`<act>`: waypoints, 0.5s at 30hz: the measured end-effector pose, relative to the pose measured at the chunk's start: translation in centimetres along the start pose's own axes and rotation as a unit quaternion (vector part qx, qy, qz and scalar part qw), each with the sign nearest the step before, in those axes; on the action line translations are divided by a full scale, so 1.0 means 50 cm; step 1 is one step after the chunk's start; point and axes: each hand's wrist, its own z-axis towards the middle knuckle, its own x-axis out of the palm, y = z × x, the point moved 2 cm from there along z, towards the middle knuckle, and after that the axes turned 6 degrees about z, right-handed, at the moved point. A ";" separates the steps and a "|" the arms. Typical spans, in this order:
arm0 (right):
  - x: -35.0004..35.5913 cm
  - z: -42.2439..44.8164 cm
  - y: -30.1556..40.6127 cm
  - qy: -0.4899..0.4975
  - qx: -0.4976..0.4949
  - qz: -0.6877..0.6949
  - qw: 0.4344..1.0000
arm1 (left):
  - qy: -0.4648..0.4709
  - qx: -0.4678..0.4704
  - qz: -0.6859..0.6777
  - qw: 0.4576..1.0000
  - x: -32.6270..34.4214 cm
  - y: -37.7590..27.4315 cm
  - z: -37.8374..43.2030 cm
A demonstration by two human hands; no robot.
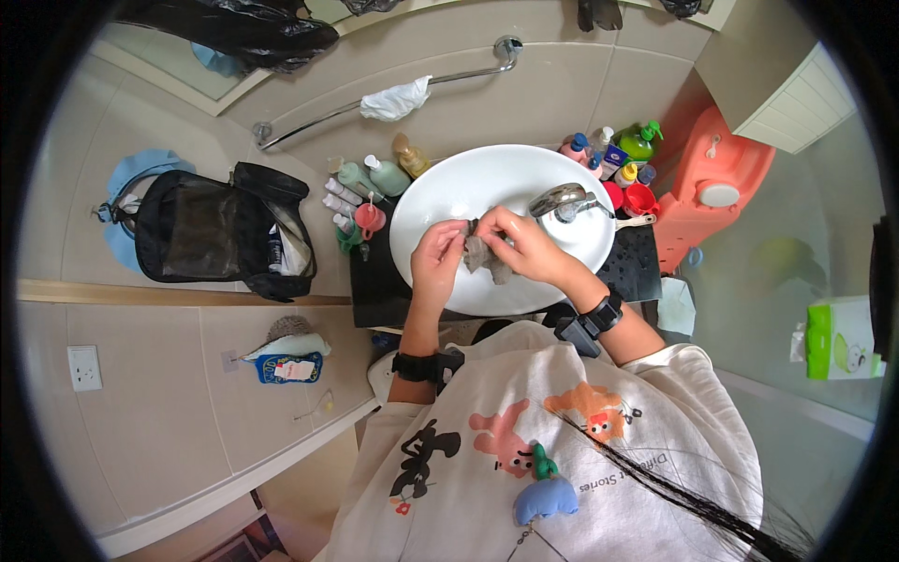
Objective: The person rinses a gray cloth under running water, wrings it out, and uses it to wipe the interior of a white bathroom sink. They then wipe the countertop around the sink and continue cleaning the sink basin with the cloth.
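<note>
Over the white oval washbasin [449,183], a small wet grey-brown cloth [484,258] hangs bunched between both hands. My left hand [439,256] pinches its upper left edge between thumb and fingers. My right hand [516,242] grips it from the other side, fingers curled, close beside the left. The cloth's exact kind cannot be told. A chrome faucet [558,200] stands at the basin's right side, just beyond my right hand; whether water runs is not visible. Both wrists wear black straps with devices.
Pump bottles [386,177] and a pink cup [370,219] stand left of the basin. At its right are a green pump bottle [638,144], a red cup [639,200] and a brush [635,222]. A chrome towel rail [463,75] crosses the wall; an open black bag [204,228] hangs left.
</note>
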 end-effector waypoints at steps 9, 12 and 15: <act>-0.004 -0.020 -0.016 -0.033 -0.018 0.029 0.999 | 0.035 0.018 -0.031 0.999 0.045 -0.015 -0.009; -0.004 -0.032 -0.024 -0.064 -0.007 0.050 0.997 | 0.029 -0.016 -0.026 0.999 0.050 -0.015 -0.009; -0.003 -0.038 -0.033 -0.113 0.006 0.071 0.991 | 0.014 -0.009 0.007 1.000 0.063 -0.018 -0.012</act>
